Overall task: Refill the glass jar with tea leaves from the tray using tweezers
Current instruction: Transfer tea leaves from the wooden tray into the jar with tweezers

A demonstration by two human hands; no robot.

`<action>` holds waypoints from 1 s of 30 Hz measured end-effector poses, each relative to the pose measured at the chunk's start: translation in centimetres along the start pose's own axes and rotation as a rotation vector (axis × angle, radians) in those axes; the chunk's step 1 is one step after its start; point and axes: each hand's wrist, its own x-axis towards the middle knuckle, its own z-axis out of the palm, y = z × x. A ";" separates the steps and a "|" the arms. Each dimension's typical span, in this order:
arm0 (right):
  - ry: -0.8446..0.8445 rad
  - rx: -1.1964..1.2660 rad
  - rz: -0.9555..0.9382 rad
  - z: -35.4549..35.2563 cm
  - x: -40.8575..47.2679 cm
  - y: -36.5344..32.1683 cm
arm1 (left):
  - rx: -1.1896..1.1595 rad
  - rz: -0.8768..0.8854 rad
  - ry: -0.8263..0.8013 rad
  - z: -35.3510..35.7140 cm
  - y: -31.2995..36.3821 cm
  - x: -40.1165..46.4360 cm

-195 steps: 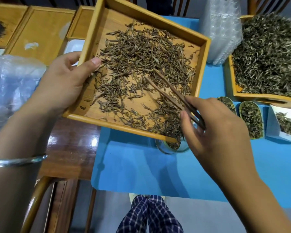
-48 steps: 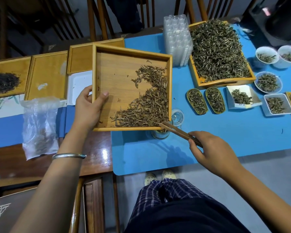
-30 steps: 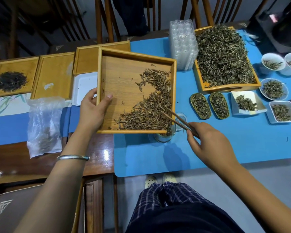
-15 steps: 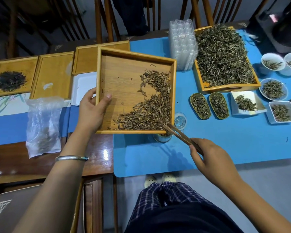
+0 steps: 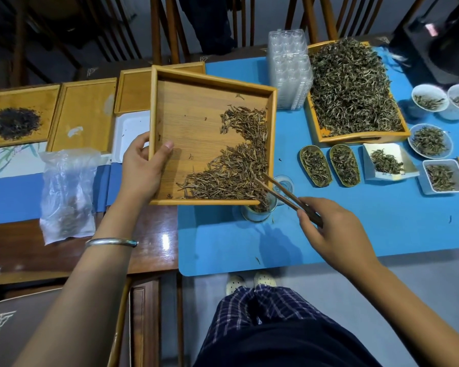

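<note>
My right hand [image 5: 337, 234] has its fingers [image 5: 306, 217] pinched around the back end of dark wooden tweezers [image 5: 284, 194]. The tweezer tips reach into the near right corner of a wooden tray [image 5: 196, 107], touching the tea leaves [image 5: 236, 168] heaped there. My left hand [image 5: 141, 168] grips the tray's left rim, thumb [image 5: 164, 151] curled over onto the inside and the fingers underneath, holding it tilted above the tabletop [image 5: 149, 242]. Directly under that leaf-filled corner stands the glass jar [image 5: 259, 214] on a blue mat [image 5: 355, 234], with leaves visible inside it. A second small glass [image 5: 285, 182] sits just behind the tweezers. To the right lies a larger tray of greener leaves [image 5: 353, 88], with small dishes of leaves [image 5: 429, 140] nearby.
</note>
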 end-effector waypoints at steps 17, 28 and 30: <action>-0.047 -0.112 -0.068 1.6 1.3 -1.2 | -0.019 0.020 -0.013 -0.1 0.1 0.9; -0.078 -0.100 -0.031 1.6 -0.6 -0.3 | -0.025 0.030 -0.031 -0.3 -0.4 1.5; -0.069 -0.100 -0.031 1.4 -0.9 0.0 | -0.026 0.031 -0.034 -0.4 -0.4 1.4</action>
